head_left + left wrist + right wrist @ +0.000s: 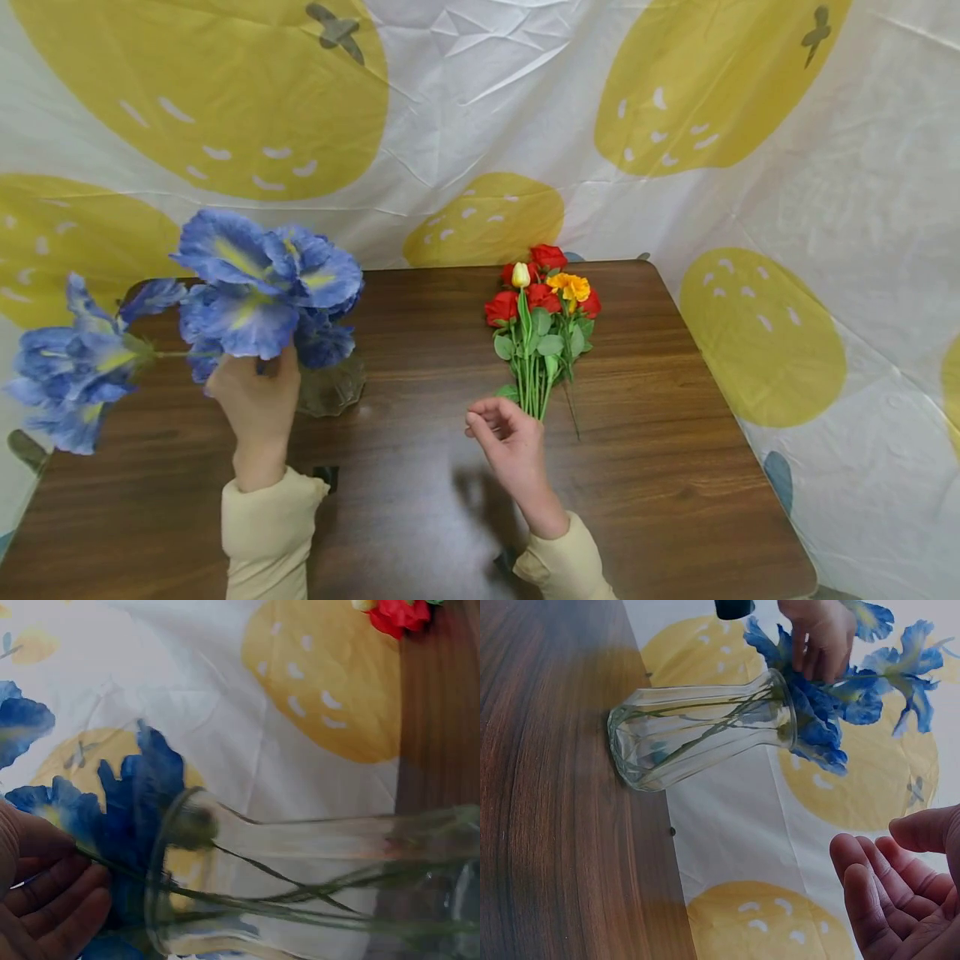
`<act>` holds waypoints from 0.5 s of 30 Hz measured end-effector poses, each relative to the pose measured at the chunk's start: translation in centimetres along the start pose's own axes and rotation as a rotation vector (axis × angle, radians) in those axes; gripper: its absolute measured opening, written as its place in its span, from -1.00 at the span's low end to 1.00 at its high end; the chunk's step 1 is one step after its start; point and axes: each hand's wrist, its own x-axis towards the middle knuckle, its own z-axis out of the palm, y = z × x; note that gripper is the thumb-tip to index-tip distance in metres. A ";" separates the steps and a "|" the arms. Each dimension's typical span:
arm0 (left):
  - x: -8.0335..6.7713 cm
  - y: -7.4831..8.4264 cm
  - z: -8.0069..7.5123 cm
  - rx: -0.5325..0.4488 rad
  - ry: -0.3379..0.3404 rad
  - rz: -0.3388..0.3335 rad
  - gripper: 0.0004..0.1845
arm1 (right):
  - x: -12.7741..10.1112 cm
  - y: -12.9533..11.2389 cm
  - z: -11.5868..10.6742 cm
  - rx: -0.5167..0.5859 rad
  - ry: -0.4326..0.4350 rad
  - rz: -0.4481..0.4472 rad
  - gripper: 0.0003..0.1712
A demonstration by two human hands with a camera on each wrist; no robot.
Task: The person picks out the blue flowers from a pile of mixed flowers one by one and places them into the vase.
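At the mouth of a clear glass vase (705, 739), my left hand (258, 400) pinches a green stem (112, 864) of an artificial blue iris between thumb and fingers. Large blue iris blooms (247, 308) with yellow centres crowd above the vase and partly hide it in the head view. Another blue iris bloom (71, 367) leans far out to the left, its stem running toward the left hand. Inside the glass, several thin green stems cross. My right hand (513, 450) hovers over the table with fingers loosely curled and nothing in them.
Beyond the right hand lies a bunch of red roses (501, 308), a yellow-orange flower (570, 287) and a pale tulip (521, 275). The brown wooden table (420, 500) backs onto a white curtain (480, 100) printed with yellow fruit shapes.
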 end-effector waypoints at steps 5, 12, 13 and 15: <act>-0.6 -0.3 0.2 0.076 -0.011 0.011 -0.83 | 0.0 0.0 0.1 -0.002 0.003 0.001 -0.95; -1.3 -0.7 0.0 0.124 0.017 -0.105 -0.80 | -0.1 0.0 0.1 -0.005 0.002 -0.008 -0.93; -1.4 -0.7 -0.1 0.118 0.016 -0.138 -0.80 | -0.1 0.0 0.1 -0.007 0.003 -0.009 -0.93; -1.5 -0.6 -0.3 0.124 0.002 -0.147 -0.80 | -0.1 0.0 0.1 -0.014 0.003 -0.011 -0.94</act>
